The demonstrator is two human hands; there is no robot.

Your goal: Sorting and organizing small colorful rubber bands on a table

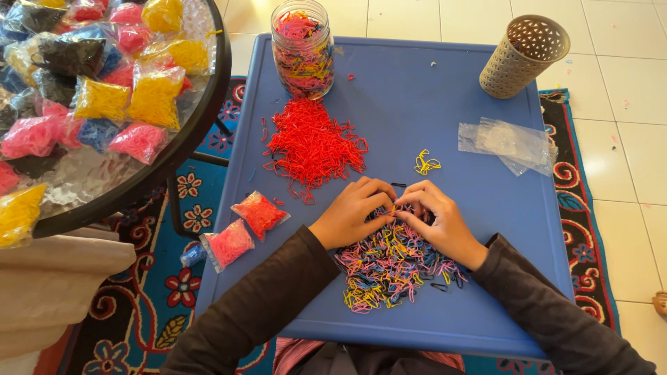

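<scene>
A mixed pile of small rubber bands [389, 267] in pink, yellow, blue and black lies on the blue table [445, 83] in front of me. My left hand [351, 212] and my right hand [438, 219] rest on the far edge of that pile, fingertips meeting and pinching at a few bands. A big heap of red bands [313, 146] lies further back left. A small clump of yellow bands [426, 164] sits just beyond my right hand.
A glass jar of mixed bands [302, 48] and a beige perforated cup [522, 55] stand at the back. Clear plastic bags [511, 144] lie at right. Two filled red bags [244, 228] sit at the left edge. A round glass table [187, 132] holds several filled bags.
</scene>
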